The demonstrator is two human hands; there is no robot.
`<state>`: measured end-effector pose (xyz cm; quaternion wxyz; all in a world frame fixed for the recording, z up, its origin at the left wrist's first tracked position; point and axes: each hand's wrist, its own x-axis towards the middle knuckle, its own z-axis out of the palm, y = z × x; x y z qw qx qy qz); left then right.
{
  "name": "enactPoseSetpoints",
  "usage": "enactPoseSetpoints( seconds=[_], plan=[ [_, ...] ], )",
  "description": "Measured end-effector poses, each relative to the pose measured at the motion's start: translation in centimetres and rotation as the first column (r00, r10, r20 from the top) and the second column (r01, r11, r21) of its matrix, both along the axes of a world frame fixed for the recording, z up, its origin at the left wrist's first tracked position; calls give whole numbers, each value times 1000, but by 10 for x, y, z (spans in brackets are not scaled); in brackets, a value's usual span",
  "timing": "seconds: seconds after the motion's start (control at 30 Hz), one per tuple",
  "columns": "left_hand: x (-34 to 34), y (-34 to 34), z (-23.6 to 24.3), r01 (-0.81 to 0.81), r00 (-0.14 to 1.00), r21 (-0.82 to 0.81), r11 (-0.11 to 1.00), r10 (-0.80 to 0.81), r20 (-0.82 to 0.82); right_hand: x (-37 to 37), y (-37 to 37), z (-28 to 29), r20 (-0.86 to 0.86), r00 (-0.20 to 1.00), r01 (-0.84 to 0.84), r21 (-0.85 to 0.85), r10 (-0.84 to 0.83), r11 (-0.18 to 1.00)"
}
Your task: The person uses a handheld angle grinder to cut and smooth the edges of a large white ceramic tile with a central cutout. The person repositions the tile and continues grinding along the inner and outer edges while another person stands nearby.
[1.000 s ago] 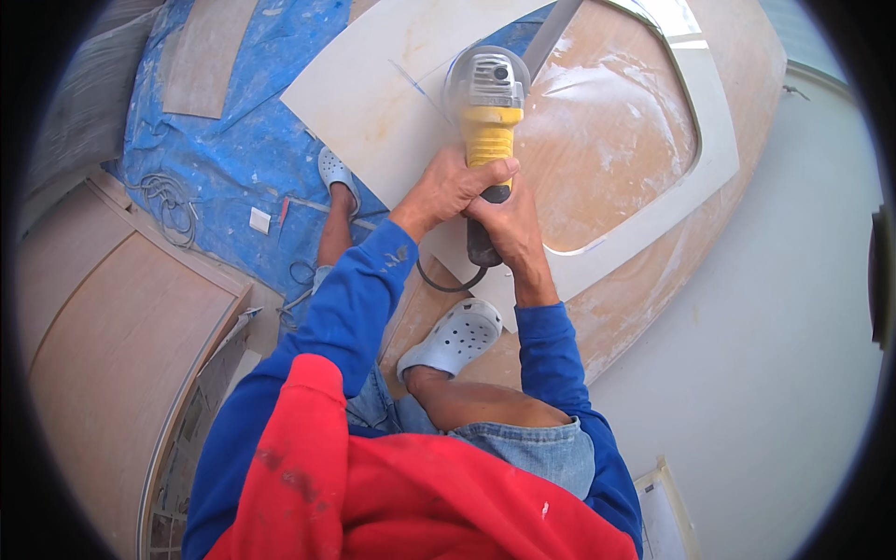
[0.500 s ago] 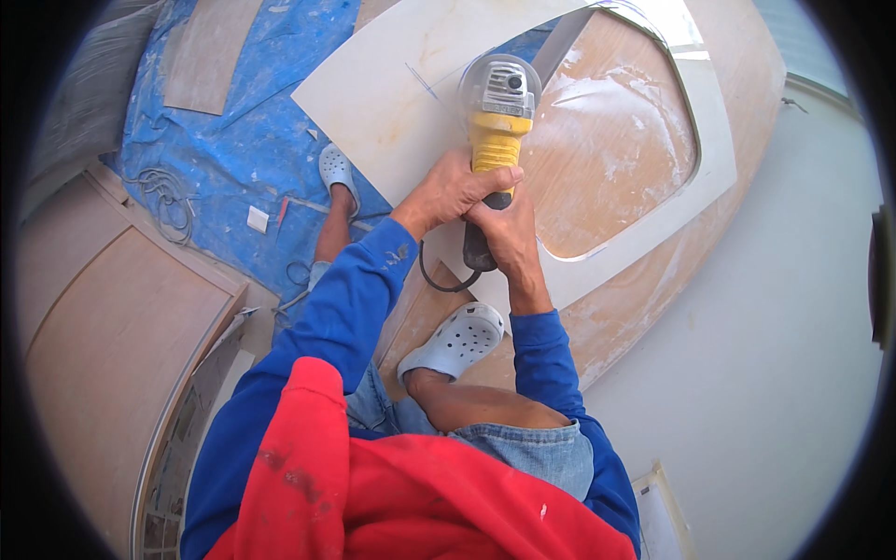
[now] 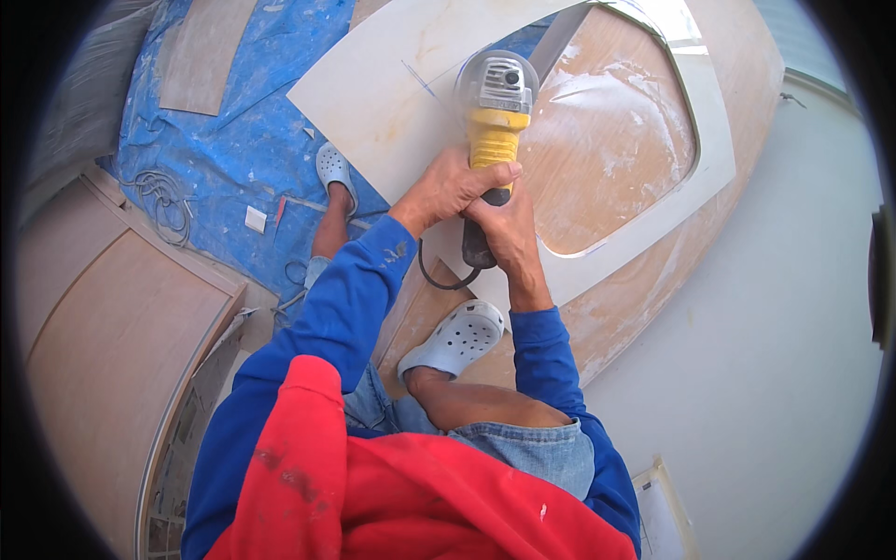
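Note:
Both my hands are closed round a yellow and black angle grinder, which points away from me. My left hand wraps the yellow body, its thumb lying across the top. Just below and to the right, my right hand grips the black rear handle, where a dark cord curves out. The grinder's silver head and blurred round disc are over the inner edge of a white panel with a large rounded opening. Whether the disc touches that edge I cannot tell. White dust lies on the wooden board seen through the opening.
Blue sheeting covers the floor at left, with a coiled cord and a wooden offcut on it. My pale clog rests close below the panel. A curved wooden piece stands at lower left.
The grinder and both hands have shifted very slightly up and left in the picture, and the panel appears shifted slightly left too. My grip looks the same.

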<state>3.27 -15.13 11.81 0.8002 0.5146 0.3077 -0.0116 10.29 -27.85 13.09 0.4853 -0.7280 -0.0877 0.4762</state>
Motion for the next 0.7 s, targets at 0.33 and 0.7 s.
enactPoseSetpoints(
  seconds=[0.33, 0.7],
  plan=[
    [-1, 3, 2, 8, 1000, -16, 1000, -8, 11, -3, 2, 2, 32, 999, 6, 8, -6, 1000],
    [-4, -1, 0, -8, 1000, -21, 1000, 9, 29, -4, -2, -1, 23, 1000, 7, -1, -7, 1000]
  ],
)
